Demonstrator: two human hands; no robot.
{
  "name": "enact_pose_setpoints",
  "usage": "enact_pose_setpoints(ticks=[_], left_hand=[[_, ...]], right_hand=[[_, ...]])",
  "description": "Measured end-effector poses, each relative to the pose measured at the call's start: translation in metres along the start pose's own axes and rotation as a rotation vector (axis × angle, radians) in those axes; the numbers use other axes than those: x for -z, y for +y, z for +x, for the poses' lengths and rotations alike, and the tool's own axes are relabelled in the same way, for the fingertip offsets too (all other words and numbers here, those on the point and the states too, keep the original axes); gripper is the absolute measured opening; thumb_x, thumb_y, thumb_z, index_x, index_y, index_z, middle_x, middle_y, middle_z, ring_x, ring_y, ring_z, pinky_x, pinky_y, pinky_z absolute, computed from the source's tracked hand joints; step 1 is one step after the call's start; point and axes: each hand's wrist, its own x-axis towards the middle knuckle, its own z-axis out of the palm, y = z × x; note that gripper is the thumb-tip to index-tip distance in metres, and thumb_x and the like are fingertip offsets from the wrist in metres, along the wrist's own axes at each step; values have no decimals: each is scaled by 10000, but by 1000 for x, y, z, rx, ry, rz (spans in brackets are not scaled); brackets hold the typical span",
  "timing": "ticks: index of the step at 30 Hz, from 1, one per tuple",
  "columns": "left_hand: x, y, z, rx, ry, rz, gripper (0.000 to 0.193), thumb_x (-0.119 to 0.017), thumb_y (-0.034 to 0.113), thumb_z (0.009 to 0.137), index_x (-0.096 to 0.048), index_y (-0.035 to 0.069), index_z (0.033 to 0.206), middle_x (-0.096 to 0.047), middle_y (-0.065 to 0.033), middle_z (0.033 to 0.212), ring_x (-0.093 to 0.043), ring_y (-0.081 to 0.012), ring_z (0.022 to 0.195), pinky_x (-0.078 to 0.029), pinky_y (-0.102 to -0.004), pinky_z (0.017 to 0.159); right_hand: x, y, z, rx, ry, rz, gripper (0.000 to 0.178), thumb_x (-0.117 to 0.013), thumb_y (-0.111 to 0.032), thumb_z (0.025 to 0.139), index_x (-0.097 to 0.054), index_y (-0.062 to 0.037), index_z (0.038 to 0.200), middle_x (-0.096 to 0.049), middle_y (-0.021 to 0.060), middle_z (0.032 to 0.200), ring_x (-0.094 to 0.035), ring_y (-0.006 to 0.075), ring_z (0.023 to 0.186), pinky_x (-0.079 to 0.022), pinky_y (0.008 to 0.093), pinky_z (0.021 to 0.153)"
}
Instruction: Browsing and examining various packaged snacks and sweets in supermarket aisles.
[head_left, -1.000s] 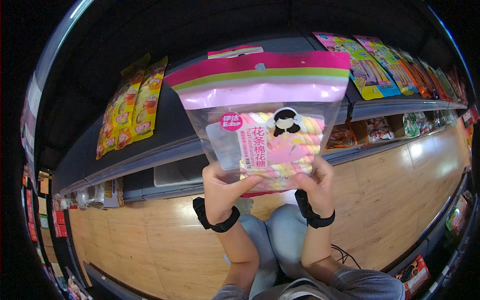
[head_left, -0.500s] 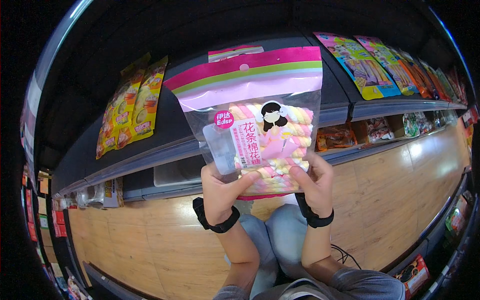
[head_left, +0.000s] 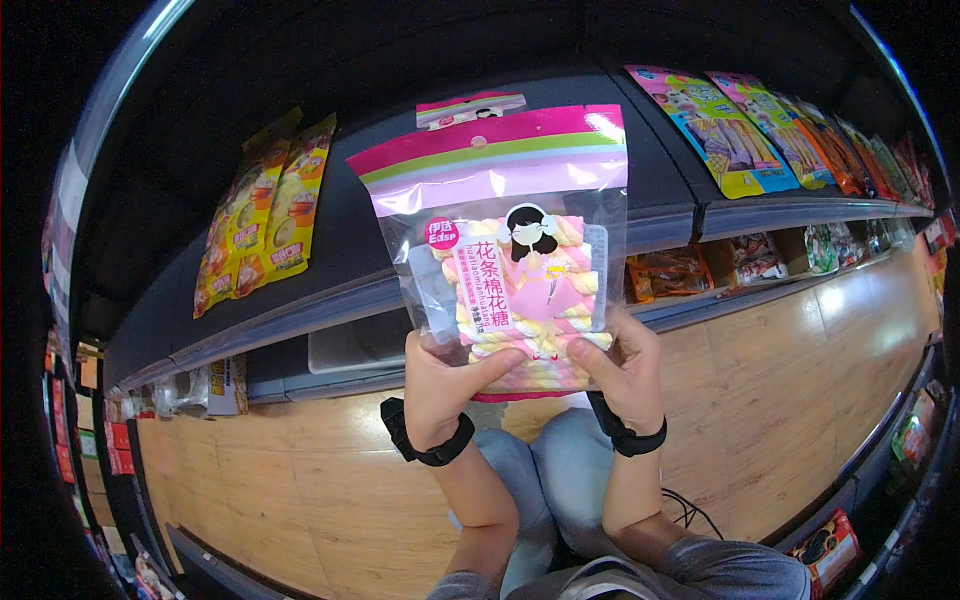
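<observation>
Candy bag (head_left: 505,250), clear-fronted with a pink and green header strip, is upright between both hands and fills the middle of the head view. I note twisted pastel candy sticks inside it, and a cartoon figure on the front label.

The left hand (head_left: 440,385) is clamped on the bag's lower left corner, thumb across the front. The right hand (head_left: 615,375) grips the lower right corner in the same way. The two hands stand apart, one at each bottom corner, with the bag spanning the gap between them. Each wrist carries a black strap (head_left: 425,440).

Directly behind the top of the bag I see a second pink-headed packet (head_left: 470,108) lying on the dark sloped shelf (head_left: 370,240). Up and to the left of the left hand lie yellow snack bags (head_left: 265,215) on that same shelf. Up and to the right of the right hand runs a row of colourful packets (head_left: 735,125). Just right of the right hand, a lower shelf holds orange-red packs (head_left: 670,275). Below the hands I see the person's knees (head_left: 545,470) over a wooden floor (head_left: 300,480).
</observation>
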Motion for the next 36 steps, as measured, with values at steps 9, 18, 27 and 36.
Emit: enact_pose_setpoints(ticks=[9, 18, 27, 36], left_hand=[[-7, 3, -1, 24, -36, 50, 261, -671, -27, 631, -583, -37, 877, -607, -79, 834, -564, -105, 731, -452, -227, 655], [-6, 3, -5, 31, -42, 42, 263, -683, -12, 622, -584, -40, 864, -605, -81, 819, -562, -96, 714, -450, -213, 629], [-6, 2, -4, 33, -73, 46, 254, -670, -10, 635, -579, -42, 870, -601, -79, 836, -556, -100, 750, -448, -227, 665], [6, -4, 1, -93, -149, -45, 311, -650, 25, 665, -541, -47, 946, -587, -92, 897, -544, -122, 811, -426, -265, 742]], right_hand=[[-5, -2, -4, -143, 18, 79, 268, -637, -37, 680, -559, 8, 933, -586, 53, 887, -530, 100, 799, -416, 246, 720], [-4, -6, -5, -73, -14, 0, 226, -635, -66, 691, -581, 9, 898, -598, 56, 869, -537, 91, 780, -420, 239, 700], [-3, -10, -7, -163, 12, 33, 240, -638, -62, 689, -575, 11, 909, -596, 49, 872, -533, 83, 777, -422, 233, 697], [2, -4, -9, -106, 47, 88, 312, -596, -60, 716, -512, 28, 1004, -559, 69, 943, -514, 104, 838, -408, 250, 745]])
